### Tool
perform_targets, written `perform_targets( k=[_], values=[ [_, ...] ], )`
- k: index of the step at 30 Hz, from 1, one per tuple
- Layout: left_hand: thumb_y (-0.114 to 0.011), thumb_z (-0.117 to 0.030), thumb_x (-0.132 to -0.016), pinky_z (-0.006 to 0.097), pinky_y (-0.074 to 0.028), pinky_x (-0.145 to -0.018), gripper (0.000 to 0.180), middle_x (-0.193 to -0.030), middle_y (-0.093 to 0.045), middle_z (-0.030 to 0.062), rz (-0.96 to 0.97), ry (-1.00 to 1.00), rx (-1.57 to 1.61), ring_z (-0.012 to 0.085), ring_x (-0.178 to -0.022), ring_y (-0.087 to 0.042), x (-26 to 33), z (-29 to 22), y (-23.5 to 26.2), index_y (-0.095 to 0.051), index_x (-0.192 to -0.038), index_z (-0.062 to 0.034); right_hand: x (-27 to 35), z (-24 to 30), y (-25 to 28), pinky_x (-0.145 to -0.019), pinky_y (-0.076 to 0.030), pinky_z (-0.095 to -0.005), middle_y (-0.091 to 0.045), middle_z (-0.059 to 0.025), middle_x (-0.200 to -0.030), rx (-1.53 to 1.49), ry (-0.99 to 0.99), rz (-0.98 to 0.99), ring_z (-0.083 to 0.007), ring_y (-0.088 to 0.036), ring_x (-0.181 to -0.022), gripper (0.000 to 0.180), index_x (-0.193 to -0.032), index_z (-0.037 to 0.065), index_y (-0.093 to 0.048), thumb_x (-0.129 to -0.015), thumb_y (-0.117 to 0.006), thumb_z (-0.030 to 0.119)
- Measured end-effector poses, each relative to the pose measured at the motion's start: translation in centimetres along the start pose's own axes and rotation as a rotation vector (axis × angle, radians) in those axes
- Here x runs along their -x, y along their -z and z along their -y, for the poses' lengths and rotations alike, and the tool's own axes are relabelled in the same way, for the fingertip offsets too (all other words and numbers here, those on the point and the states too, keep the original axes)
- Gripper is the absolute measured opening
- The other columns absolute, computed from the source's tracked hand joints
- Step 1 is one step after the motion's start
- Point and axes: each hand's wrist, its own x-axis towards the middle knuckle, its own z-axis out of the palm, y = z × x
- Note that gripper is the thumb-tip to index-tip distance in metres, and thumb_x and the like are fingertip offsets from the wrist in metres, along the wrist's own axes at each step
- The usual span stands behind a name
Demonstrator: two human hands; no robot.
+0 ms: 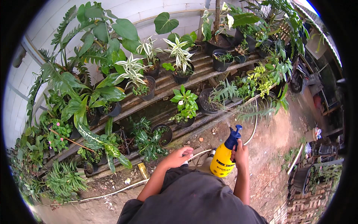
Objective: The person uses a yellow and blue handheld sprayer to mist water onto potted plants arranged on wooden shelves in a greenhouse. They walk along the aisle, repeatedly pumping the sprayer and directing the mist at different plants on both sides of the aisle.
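Note:
My right hand [241,152] is wrapped round the handle of a yellow pump sprayer [223,160] with a dark blue top and a blue pump knob. The sprayer is held nearly upright in front of my right side, its nozzle toward the plants. My left hand [178,157] hangs in front of my body with nothing in it, its fingers loosely bent and apart from the thumb. Beyond the hands, a potted plant with glossy green leaves [185,102] and a pot of dark foliage [145,139] stand on the lower shelf.
Corrugated tiered shelves [164,84] carry several potted plants, including white-striped ones [179,52]. A pale hose [115,192] runs along the ground past my feet. A yellow tube-like piece [143,171] sits by the lower shelf. A large dark pot [301,179] is at the right.

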Motion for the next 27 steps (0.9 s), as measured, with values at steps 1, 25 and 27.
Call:
perform_targets(
  k=[1,25,27],
  values=[
    [-0.066,-0.035,-0.108,0.039,-0.052,-0.108,0.05,-0.137,-0.068,0.0144,-0.006,0.003,0.033,0.0247,-0.128,-0.065,0.2,0.4,0.1,-0.058,-0.145,-0.0025,-0.1,-0.1,-0.3,-0.038,-0.035,-0.0323,-0.046,0.0001,-0.055,0.01,-0.003,0.024,-0.0134,-0.043,-0.04,0.054,-0.078,0.007,-0.052,-0.113,-0.05,0.049],
    [-0.066,-0.032,-0.109,0.038,-0.051,-0.108,0.049,-0.138,-0.068,0.0128,0.032,-0.016,0.055,0.0231,-0.126,-0.065,0.2,0.5,-2.5,-0.056,-0.146,-0.0009,5.8,4.5,-0.9,-0.045,-0.033,-0.0269,-0.05,0.0021,-0.057,-0.029,0.341,0.279,-0.0072,-0.045,-0.047,0.057,-0.072,0.006,-0.056,-0.115,-0.051,0.044],
    [-0.066,-0.032,-0.109,0.038,-0.051,-0.109,0.05,-0.14,-0.066,0.0128,0.039,0.011,0.078,0.0235,-0.128,-0.064,0.4,0.6,-2.6,-0.055,-0.147,-0.0009,5.9,5.1,-0.6,-0.046,-0.035,-0.0282,-0.052,0.0016,-0.057,0.073,0.348,0.296,-0.0079,-0.046,-0.048,0.057,-0.071,0.006,-0.057,-0.114,-0.053,0.043]
  ],
)
